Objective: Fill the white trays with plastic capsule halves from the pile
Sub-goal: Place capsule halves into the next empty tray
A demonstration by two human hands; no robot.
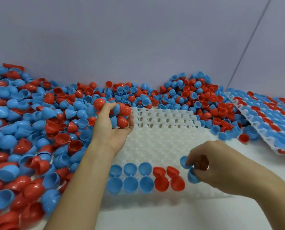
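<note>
**Near row of the tray going in, one hand feeding, one hand placing**

A white tray lies flat on the counter in front of the person, its far edge butting against the pile of capsule halves, which spreads along the counter's back edge and down its left side. Only the tray's near edge is filled: three blue pairs and then two red pairs, each sitting open side up in its pockets. The rest of the tray is bare.

The left hand is at the tray's far-left corner, palm up and curled around a handful of red and blue halves; holding a stock there probably saves reaching into the pile for every piece. The right hand is at the right end of the filled row, fingers pinched on a blue capsule pair, which is just beside the last red pair and seems to be going into the next free pockets. Working left to right along one edge keeps the row tidy and the empty pockets easy to see.

At the counter's right edge a second tray, already packed with red and blue halves, rests tilted against the pile, out of the way.
</note>
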